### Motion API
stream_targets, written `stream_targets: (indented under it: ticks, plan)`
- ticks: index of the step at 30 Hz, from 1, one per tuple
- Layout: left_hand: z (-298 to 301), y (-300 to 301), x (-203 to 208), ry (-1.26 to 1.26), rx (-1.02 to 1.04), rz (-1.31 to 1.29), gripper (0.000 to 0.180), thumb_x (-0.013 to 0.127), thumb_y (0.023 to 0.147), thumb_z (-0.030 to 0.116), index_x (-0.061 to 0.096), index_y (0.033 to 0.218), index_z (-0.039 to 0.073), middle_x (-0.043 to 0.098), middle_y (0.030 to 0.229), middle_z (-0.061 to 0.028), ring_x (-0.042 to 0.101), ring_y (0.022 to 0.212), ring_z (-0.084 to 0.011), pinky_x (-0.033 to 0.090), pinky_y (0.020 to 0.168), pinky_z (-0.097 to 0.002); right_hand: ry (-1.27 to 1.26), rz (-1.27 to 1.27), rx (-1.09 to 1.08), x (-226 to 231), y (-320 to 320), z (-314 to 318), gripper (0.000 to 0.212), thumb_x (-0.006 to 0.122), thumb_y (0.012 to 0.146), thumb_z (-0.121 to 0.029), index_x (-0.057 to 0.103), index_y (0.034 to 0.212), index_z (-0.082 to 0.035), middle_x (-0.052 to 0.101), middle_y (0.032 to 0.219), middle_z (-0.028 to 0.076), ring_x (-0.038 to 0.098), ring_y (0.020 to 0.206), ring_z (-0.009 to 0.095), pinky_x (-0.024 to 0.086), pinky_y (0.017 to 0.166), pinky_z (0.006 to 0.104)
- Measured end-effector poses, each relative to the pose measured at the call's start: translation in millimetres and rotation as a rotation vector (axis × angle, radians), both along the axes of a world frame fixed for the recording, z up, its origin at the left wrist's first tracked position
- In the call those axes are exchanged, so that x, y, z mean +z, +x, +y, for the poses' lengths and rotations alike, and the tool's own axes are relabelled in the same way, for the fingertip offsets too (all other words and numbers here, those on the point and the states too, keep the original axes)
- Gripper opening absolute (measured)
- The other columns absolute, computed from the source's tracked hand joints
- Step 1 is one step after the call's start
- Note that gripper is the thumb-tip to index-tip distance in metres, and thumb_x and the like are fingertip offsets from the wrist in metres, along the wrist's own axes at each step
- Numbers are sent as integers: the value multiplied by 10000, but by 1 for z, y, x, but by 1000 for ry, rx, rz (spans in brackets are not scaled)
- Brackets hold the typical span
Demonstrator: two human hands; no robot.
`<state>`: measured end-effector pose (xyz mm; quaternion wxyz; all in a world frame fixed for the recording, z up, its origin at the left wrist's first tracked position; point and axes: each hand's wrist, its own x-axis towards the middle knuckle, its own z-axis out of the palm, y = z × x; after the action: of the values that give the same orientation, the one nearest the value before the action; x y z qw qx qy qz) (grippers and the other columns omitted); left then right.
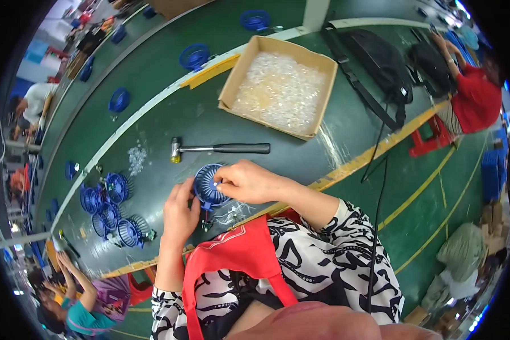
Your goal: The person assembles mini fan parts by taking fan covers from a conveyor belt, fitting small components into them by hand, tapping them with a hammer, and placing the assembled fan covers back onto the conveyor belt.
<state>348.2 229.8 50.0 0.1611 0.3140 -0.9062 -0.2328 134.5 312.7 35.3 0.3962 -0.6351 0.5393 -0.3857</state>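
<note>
A round blue plastic fan grille [210, 195] with radial slats lies on the dark green bench in front of me, its open side up. My left hand [179, 214] holds its left edge, fingers and thumb closed against the rim. Over its right part, my right hand [248, 180] has its fingers pinched together, the fingertips reaching inside the grille. A tiny pale spot shows at those fingertips, too small to name. Beyond the grille lies a hammer [224, 148] with a black handle and a yellow-tipped head. Small wires hang from the grille's near side.
Several blue fan grilles [109, 212] are clustered at the left. A small pile of clear plastic pieces [136, 160] lies nearby. Farther off stand a cardboard box [277, 93] of clear pieces and a black bag [374, 65]. Other people sit along the bench; more grilles lie on the far belt.
</note>
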Motion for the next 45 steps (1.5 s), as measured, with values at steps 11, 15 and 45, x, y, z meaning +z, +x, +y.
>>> stream_targets:
  ticks: [11,15,45]
  plan:
    - [-8,12,-8,-81,-232,92,284,677,648,-5,685,931,22,510,1279,-209,491,1160,-407,441,963,-464,86,-58,-120,4,4,-26,206,628,874,-87,624,1021,57,688,766,120,628,671,118,497,599,290]
    - [-12,27,-18,-112,-84,159,261,700,644,-12,679,903,19,502,1283,-228,499,1142,-420,473,909,-455,42,-79,-104,25,11,-52,197,626,882,-86,624,1018,57,670,754,100,600,669,104,489,596,279]
    - [-22,51,-38,4,187,394,344,639,677,21,630,1021,27,437,1356,-236,482,1187,-422,433,971,-480,-165,293,-454,-24,27,-365,440,566,790,-112,596,1214,4,708,920,169,689,735,252,530,697,362]
